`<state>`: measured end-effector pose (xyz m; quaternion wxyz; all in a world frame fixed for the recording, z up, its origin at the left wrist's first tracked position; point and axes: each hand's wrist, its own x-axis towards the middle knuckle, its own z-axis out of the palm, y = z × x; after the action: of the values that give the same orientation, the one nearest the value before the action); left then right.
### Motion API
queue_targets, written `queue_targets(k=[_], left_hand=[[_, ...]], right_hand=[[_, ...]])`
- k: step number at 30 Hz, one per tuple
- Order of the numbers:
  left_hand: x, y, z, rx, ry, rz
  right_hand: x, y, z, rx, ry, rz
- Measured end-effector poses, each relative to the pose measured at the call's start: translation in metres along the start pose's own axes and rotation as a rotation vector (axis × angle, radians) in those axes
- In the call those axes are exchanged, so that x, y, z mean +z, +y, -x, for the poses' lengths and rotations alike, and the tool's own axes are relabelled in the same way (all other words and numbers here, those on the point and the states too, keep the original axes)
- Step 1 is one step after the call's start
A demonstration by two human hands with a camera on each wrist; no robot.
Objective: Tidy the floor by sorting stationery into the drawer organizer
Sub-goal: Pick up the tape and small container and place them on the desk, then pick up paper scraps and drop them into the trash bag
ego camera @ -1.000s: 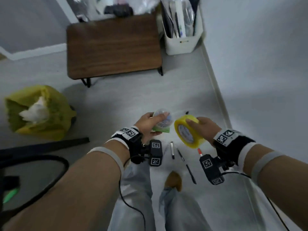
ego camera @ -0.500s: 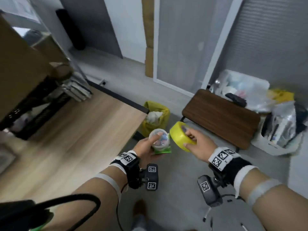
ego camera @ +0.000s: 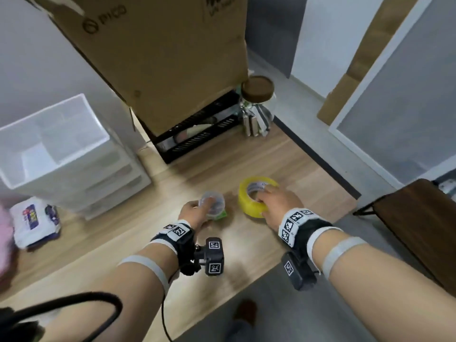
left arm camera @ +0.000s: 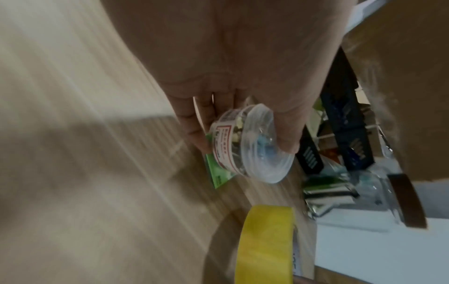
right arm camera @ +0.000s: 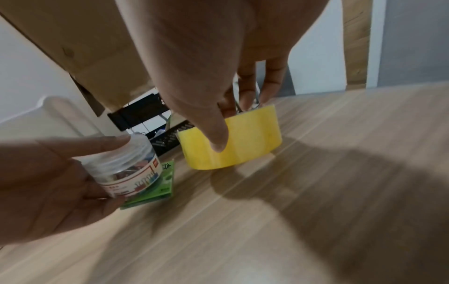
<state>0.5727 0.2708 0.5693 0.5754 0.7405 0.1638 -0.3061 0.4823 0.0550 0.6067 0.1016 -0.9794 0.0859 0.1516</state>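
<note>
A wooden desk (ego camera: 283,154) carries everything here, with a big cardboard box (ego camera: 160,53) standing toward its far edge and a white drawer organizer (ego camera: 56,144) at its far left corner, the top compartment open to the ceiling. A glass jar with a wooden lid (ego camera: 257,104) sits by the box's right side.

Near the front edge, the right hand (ego camera: 276,206) grasps the yellow tape roll (ego camera: 256,193), fingers hooked into the core and the thumb pressed on the outer band; the roll lies flat, apparently touching the desk. Just to its left, the left hand (ego camera: 195,213) clasps a small clear tub of clips (ego camera: 213,202), thumb on the lid and fingers round the wall, with a green packet (right arm camera: 157,186) pinched beneath it.

The organizer lies up and to the left of both hands, so the left hand is the nearer one. I'd judge its tub should go first, moved toward that open compartment, the tape following across from the right.
</note>
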Motion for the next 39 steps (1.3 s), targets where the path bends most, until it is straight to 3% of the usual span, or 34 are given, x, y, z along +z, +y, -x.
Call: queue_targets(k=[8,11,14,18,22,25,28,31,33,39], left_hand=[[-0.047,-0.009,-0.043,0.013,0.095,0.052],[-0.064,-0.019,-0.037,-0.040,0.036,0.064],[-0.071,-0.037,-0.025,-0.007,0.021,-0.085],[-0.071,-0.047,-0.012,0.087,0.147,-0.290],[-0.051,-0.040,0.011,0.080,0.324,-0.554],[-0.016,-0.037,0.039,0.271,0.464,-0.609],[0.043,-0.045,0.075,0.529,0.342,-0.611],[0.124,-0.077,0.129,0.680,0.031,-0.495],[0.183,-0.115,0.175,0.658,-0.188,-0.490],[0.296,-0.266,0.260,0.505,-0.623,-0.758]], right_hand=[[0.038,-0.042,-0.046,0.034,-0.009,-0.226],[0.040,-0.044,-0.046,0.027,0.058,-0.296],[0.032,-0.045,-0.042,0.059,0.097,-0.364],[0.027,-0.040,-0.023,0.078,0.130,-0.422],[0.041,-0.009,0.033,0.104,0.162,-0.431],[0.060,0.026,0.088,0.242,0.145,-0.447],[0.082,0.062,0.155,0.372,0.146,-0.464],[0.115,0.099,0.245,0.505,0.125,-0.495],[0.147,0.127,0.320,0.615,0.101,-0.519],[0.259,0.189,0.523,1.000,0.031,-0.643]])
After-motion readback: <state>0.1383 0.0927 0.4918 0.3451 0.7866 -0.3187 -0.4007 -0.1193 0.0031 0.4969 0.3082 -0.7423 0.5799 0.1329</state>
